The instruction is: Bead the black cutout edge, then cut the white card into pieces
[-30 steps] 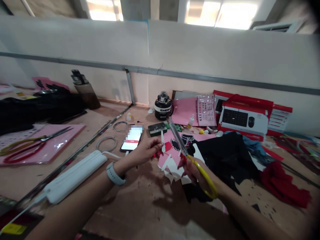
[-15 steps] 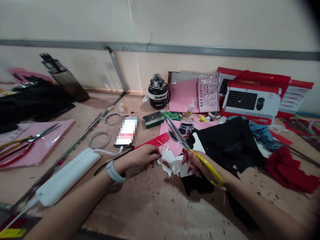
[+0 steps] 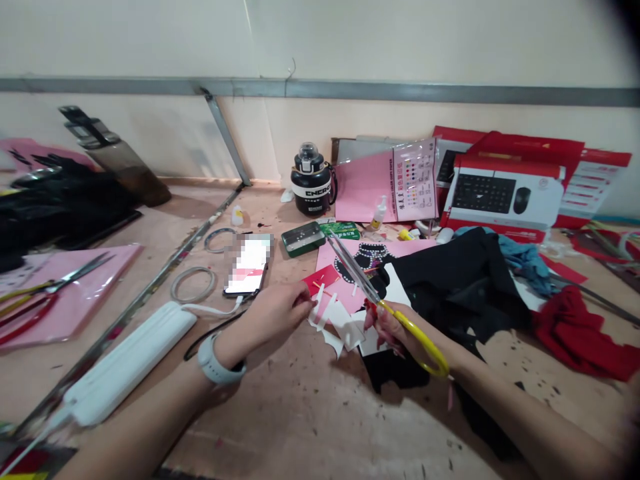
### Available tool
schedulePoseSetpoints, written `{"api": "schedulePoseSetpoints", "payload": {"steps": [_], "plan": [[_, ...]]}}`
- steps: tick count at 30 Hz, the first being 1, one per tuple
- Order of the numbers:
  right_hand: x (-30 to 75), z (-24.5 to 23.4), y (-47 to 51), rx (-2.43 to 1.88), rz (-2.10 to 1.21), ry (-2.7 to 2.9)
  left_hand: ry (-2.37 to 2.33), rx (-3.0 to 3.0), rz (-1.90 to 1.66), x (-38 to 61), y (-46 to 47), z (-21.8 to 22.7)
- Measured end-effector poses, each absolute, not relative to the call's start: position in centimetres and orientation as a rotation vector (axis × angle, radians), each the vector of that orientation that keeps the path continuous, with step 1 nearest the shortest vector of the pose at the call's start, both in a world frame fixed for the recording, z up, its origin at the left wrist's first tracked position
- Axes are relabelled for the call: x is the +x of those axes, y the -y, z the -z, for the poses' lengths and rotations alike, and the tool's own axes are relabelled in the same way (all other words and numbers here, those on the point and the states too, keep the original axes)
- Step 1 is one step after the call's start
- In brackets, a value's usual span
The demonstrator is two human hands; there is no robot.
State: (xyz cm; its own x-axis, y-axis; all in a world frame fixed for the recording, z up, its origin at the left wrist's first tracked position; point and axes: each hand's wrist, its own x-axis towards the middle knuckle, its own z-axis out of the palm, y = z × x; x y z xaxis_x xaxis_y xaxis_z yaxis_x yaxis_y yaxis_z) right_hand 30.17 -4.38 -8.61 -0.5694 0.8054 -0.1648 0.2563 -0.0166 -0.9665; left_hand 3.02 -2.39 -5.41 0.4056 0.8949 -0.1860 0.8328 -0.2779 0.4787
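Note:
My right hand (image 3: 393,328) is closed around scissors (image 3: 419,337) with a yellow handle loop, and some red shows by the fingers. The blades point up and away, nearly together, over a pink sheet. My left hand (image 3: 283,312), with a pale watch on the wrist, has its fingers curled together beside white paper scraps (image 3: 345,323). What those fingers hold, if anything, is hidden. Black cut-out pieces edged with white beads (image 3: 367,259) lie on the pink sheet (image 3: 330,253). Partly behind my left hand is a red card (image 3: 326,277).
A phone (image 3: 250,263) on a cable and a white power strip (image 3: 130,363) lie left. Behind stand a black bottle (image 3: 311,187) and a keyboard box (image 3: 505,193). Black fabric (image 3: 455,280) and red cloth (image 3: 575,333) spread right. Other scissors (image 3: 55,287) rest far left.
My left hand has drawn back slightly left from the scraps and now covers more of the red card. My right hand keeps the scissors in nearly the same place. The view has shifted a little.

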Motion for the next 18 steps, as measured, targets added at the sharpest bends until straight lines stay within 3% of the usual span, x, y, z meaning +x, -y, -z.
{"api": "schedulePoseSetpoints", "payload": {"steps": [18], "plan": [[29.7,6.9,4.6,-1.111,-1.551,1.916,-1.623,2.201,-0.007,5.7,4.9,6.2]]}}
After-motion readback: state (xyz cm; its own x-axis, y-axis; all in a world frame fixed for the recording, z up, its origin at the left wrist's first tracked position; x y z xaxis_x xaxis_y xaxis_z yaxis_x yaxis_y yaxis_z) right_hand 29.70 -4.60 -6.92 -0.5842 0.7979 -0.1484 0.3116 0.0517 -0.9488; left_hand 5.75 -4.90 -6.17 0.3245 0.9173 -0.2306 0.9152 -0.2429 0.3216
